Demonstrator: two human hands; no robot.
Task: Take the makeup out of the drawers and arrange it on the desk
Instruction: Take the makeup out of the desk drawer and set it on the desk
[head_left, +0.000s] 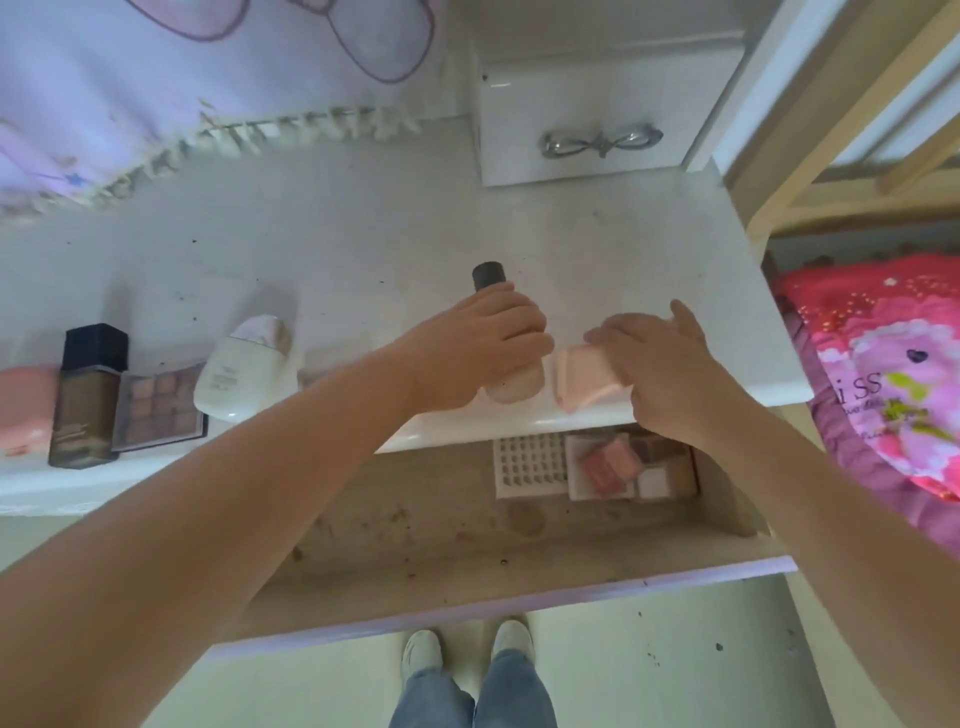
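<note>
Both hands on makeup items at the desk's front edge, drawer open below.

Left hand (480, 345) grasps an upright black-capped bottle (506, 364) at centre of desk (649, 249). Right hand (660, 364), at 3 o'clock of the bottle, rests loose fingers over a pink compact (582, 382); whether it grips, cannot tell. Further makeup stands at 9 o'clock: white tube (236, 374), eyeshadow palette (158, 410), dark foundation bottle (85, 397). Open drawer (415, 561) at 6 o'clock holds palettes (613, 465).

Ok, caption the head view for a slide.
Left hand grips a dark-capped beige bottle; right hand sets a flat pink case on the white desk.
</note>
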